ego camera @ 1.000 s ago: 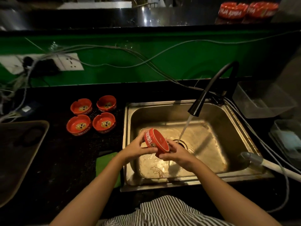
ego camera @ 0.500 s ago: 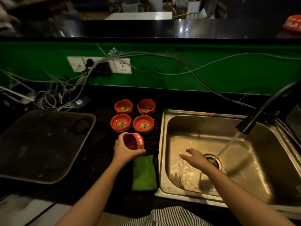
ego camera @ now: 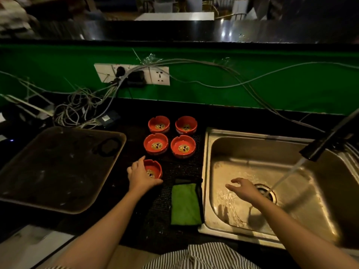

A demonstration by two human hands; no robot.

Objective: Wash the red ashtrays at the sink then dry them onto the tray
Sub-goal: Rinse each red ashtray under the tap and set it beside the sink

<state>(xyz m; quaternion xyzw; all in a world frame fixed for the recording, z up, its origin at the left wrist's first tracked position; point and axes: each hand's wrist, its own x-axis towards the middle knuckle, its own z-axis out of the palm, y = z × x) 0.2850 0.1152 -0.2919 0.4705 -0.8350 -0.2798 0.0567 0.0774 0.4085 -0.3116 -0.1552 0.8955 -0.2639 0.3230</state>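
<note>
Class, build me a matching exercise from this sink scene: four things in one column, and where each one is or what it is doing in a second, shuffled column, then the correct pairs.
Things
1. left hand
2. right hand
3. green cloth
4. tray

Places or states
A. lies flat on the counter by the sink's left rim
B. grips a red ashtray on the counter
C. is held open above the sink basin, holding nothing
D. sits at the far left of the counter

Pairs: 1-B, 2-C, 3-A, 4-D
</note>
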